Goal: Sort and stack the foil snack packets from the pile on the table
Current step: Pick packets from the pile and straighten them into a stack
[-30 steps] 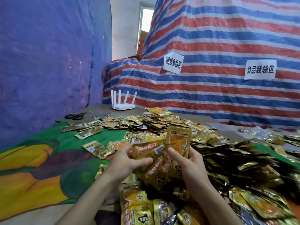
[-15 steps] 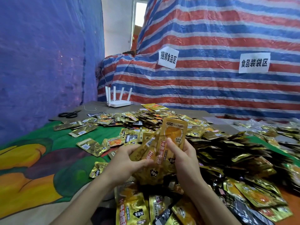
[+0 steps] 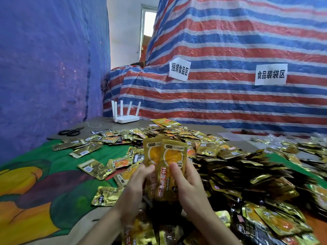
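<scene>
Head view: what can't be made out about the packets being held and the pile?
Held packets: count unknown; the front two cover any behind, head view.
Left hand and right hand: fingers behind the packets are hidden by them.
Pile: right part cut off by the frame edge; nearest packets blurred; far print too small to read.

The held packets (image 3: 165, 167) are shiny gold, each with a round orange picture near the top and red-and-white lettering below. The pile (image 3: 230, 165) behind them glints gold with orange patches and turns dark brown and black on its right side. The tablecloth (image 3: 44, 174) is bright green, painted with big yellow-orange and dull purple fruit shapes. The tarp (image 3: 230, 41) at the back runs in red, blue and white stripes. On it, the left sign (image 3: 179, 68) and the right sign (image 3: 270, 74) are white with black characters. The wall sheet (image 3: 44, 59) is blue-violet. The router (image 3: 126, 118) is white, the scissors (image 3: 70, 132) black.
</scene>
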Motion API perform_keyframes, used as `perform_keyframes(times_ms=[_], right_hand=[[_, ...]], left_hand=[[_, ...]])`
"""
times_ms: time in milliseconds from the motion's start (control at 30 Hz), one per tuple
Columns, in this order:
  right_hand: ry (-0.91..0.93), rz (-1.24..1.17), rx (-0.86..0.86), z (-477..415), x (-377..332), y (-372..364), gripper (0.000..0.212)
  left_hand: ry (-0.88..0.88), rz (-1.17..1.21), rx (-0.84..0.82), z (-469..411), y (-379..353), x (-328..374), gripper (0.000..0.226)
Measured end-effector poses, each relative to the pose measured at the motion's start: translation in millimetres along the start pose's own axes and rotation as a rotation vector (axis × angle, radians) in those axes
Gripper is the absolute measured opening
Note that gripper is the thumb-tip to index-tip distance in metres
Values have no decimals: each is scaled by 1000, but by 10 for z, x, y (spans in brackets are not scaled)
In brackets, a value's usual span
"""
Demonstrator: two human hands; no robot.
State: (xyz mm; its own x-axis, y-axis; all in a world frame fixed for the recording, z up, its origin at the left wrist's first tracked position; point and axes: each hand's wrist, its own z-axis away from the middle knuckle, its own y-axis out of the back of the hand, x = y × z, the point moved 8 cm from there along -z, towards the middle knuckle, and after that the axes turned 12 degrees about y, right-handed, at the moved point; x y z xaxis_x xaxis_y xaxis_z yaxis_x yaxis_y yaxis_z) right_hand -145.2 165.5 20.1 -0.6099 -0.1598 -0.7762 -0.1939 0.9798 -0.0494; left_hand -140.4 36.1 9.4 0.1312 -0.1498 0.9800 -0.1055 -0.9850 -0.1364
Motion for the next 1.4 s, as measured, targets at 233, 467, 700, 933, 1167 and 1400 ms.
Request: perform_keyframes(times_ms=[233, 467, 700, 933, 1167, 1400], right_hand=[[26, 110, -244, 109, 28, -280, 26], [-20, -1, -213, 87, -27, -213, 34], [-51, 67, -228, 63, -175, -217, 40], [9, 551, -100, 230, -566, 665, 40], [-379, 1381, -36, 568, -1040, 2585, 19], [-707, 1679, -182, 923, -847, 3372, 27]], left_hand=[[32, -43, -17, 32, 49, -159, 64], [-81, -98, -54, 97, -91, -68, 44], [-200, -107, 65, 194, -141, -5, 57], [-224, -264, -72, 252, -358, -83, 61], [-250, -339, -123, 243, -396, -107, 57], [-260, -353, -159, 196, -451, -181, 60]])
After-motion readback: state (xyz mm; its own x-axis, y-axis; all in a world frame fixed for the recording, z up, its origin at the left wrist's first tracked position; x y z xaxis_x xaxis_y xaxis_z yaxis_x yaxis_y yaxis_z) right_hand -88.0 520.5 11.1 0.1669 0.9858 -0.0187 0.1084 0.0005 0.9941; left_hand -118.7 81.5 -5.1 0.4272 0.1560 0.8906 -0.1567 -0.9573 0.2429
